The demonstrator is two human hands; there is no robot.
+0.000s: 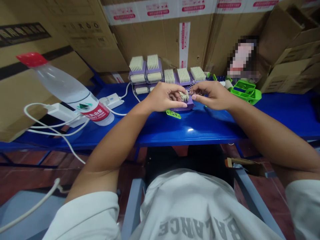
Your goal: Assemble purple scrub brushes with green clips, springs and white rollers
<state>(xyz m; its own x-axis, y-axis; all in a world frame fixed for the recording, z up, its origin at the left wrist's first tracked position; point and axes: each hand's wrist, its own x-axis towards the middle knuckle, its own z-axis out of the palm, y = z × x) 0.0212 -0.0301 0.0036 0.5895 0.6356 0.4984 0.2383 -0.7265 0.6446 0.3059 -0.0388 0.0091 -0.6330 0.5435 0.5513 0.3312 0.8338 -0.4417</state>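
My left hand rests on a purple tray on the blue table, fingers curled around a small cluster of cream-coloured parts. My right hand is beside it, fingertips pinched together on a tiny piece I cannot make out, right next to the cluster. Both hands meet over the tray at the table's middle.
Purple trays filled with cream parts stand stacked behind, with several more in a row. A green plastic piece lies in front, green holders at right. A water bottle, white chargers and cables lie left. Cardboard boxes wall the back.
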